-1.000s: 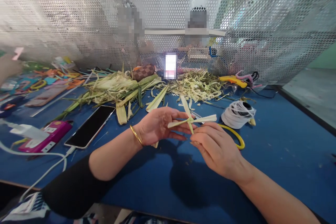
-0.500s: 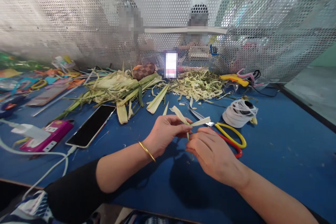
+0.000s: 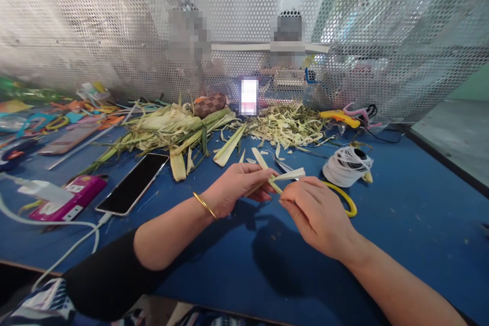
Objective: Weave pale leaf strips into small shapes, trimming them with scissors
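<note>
My left hand (image 3: 244,183), with a gold bangle at the wrist, pinches a pale corn husk strip (image 3: 259,158) between thumb and fingers. Where the thumb presses, the strip crosses or folds, and one end sticks out to the right. My right hand (image 3: 319,211) grips its lower end close by, fingers curled. Partly behind that hand lie scissors, of which a yellow handle (image 3: 349,204) and part of the blades show. A spool of white thread (image 3: 347,165) stands just beyond. Loose husk pieces (image 3: 230,146) lie past my hands.
A heap of husks (image 3: 164,125) and a pile of shredded trimmings (image 3: 292,125) line the back before a perforated screen (image 3: 244,5). To the left are a phone (image 3: 133,183) on a cable and a magenta power strip (image 3: 71,198). People sit behind the screen.
My right hand has drawn slightly to the right with the strip's lower end, now covering the red handle. My left hand has turned a little and its fingers have loosened beneath the strip.
</note>
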The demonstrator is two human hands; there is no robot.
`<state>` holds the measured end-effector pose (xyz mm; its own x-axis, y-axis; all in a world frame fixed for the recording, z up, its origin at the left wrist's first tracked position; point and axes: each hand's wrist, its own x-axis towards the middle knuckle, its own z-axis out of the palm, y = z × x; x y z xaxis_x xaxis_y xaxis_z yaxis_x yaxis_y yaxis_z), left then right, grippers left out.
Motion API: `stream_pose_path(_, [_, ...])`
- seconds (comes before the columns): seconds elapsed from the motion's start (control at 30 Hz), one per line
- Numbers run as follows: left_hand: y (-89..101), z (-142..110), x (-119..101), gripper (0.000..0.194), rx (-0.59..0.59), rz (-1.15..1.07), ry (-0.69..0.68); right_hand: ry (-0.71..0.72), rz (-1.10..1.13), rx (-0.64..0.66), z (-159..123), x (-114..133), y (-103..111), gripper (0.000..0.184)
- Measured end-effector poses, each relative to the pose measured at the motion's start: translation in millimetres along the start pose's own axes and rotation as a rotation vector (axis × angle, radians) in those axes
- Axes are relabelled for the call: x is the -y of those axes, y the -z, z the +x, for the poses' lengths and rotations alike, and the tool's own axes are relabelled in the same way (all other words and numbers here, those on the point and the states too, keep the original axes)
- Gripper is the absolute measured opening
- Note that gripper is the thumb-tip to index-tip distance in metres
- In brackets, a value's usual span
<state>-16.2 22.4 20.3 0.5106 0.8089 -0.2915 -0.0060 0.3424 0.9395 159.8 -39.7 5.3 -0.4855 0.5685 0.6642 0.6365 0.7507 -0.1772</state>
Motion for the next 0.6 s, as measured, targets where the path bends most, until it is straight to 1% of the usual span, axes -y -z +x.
stream_pose_path(0.07, [-0.2,1.0,1.8,0.027,-0.007,0.0,-0.006,-0.097,0.039,-0.012,-1.4,-0.4,-0.1,0.01])
stream_pose_path(0.1, [-0.7,1.2,2.7,0.025,-0.017,-0.006,-0.011,-0.192,0.081,-0.028,-2.0,-0.4,-0.3,0.008])
stream_pose_path(0.13, [-1.4,1.3,3.5,0.024,-0.03,-0.013,-0.018,-0.323,0.142,-0.047,-2.3,-0.7,-0.7,0.009])
stream_pose_path(0.23, [-4.8,0.1,4.4,0.021,-0.057,-0.019,-0.037,-0.77,0.457,-0.092,-0.9,-3.6,-3.0,0.026])
stream_pose_path(0.27, [-6.2,-0.6,4.5,0.022,-0.05,-0.012,-0.03,-0.88,0.579,-0.103,0.1,-5.3,-4.1,0.03])
stream_pose_path(0.3, [-7.6,-1.5,4.7,0.022,-0.034,0.001,-0.017,-0.954,0.689,-0.113,1.2,-7.1,-5.2,0.033])
stream_pose_path(0.33, [-9.1,-2.3,5.0,0.023,-0.015,0.014,-0.001,-0.996,0.776,-0.125,2.2,-8.8,-6.4,0.034])
stream_pose_path(0.4, [-11.8,-3.9,6.5,0.026,0.028,0.037,0.03,-1.03,0.87,-0.146,3.6,-10.9,-8.4,0.033])
stream_pose_path(0.5, [-14.6,-5.4,10.1,0.03,0.075,0.07,0.054,-1.036,0.884,-0.164,3.8,-10.8,-10.3,0.031])
stream_pose_path(0.6, [-15.9,-5.8,13.3,0.028,0.101,0.113,0.069,-1.044,0.843,-0.17,2.5,-9.5,-12.4,0.027])
